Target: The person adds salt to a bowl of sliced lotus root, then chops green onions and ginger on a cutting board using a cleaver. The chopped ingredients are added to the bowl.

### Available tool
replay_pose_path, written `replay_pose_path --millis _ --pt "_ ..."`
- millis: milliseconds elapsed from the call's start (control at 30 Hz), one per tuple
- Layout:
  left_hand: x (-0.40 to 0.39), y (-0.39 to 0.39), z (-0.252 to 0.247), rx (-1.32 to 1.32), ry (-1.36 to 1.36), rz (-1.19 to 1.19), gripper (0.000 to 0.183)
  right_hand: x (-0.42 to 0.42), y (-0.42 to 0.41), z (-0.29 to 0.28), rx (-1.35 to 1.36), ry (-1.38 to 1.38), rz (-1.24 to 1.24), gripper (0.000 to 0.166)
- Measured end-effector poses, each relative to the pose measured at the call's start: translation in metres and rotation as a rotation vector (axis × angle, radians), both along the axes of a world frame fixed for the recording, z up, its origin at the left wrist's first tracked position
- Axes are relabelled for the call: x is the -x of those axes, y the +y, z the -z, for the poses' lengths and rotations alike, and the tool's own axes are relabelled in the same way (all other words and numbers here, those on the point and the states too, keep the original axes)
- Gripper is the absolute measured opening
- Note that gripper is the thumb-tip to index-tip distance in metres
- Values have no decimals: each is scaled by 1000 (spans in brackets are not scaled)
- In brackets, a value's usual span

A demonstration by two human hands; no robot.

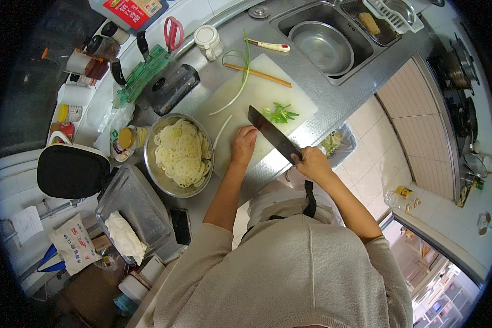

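My right hand [313,162] grips the handle of a cleaver [274,133], whose dark blade lies over the white cutting board [307,104]. My left hand [244,141] is on the board just left of the blade, with fingers curled; whether it presses on something is hidden. Cut green scallion pieces [281,113] lie beyond the blade. A white scallion stalk [222,131] rests left of my left hand, and a longer scallion [242,88] crosses the board under or over a pair of wooden chopsticks [266,78]. To the left stands a steel bowl [148,174] of sliced lotus root [182,153].
A sink [285,24] holding a metal basin [322,47] is at the upper right. A peeling knife [272,46], lidded white mug [208,41] and green knife holder [143,76] stand behind the board. A bagged waste bin [346,149] is below the counter edge; a plastic tray [147,205] sits left.
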State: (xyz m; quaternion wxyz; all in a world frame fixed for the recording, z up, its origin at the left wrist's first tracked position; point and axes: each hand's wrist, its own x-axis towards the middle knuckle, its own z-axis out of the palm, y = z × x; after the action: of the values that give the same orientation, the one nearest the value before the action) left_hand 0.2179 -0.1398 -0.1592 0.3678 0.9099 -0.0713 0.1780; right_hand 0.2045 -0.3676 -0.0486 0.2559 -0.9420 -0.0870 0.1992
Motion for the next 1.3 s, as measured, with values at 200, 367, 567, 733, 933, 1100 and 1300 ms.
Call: replay_pose_path --millis 200,367,567,733,933,1100,1300 --pt "-2 1 -2 -4 36 4 10 8 -11 17 -64 1 106 40" --pt "-12 -7 1 -24 -18 -29 14 8 -29 10 -31 -25 164 40" --pt "-33 -27 -5 68 -6 -98 28 -3 -42 -6 -115 -147 308 35" --pt "-25 -35 -9 259 389 -148 52 -3 -57 -16 68 -292 278 28" --pt "-39 -54 -26 -8 396 -118 76 0 -50 0 298 -344 177 22" --pt "-48 -58 -18 -29 412 -93 82 -2 -35 6 197 -312 116 25" --pt "-41 -53 -15 43 340 -60 77 -9 -55 27 -195 -95 361 33"
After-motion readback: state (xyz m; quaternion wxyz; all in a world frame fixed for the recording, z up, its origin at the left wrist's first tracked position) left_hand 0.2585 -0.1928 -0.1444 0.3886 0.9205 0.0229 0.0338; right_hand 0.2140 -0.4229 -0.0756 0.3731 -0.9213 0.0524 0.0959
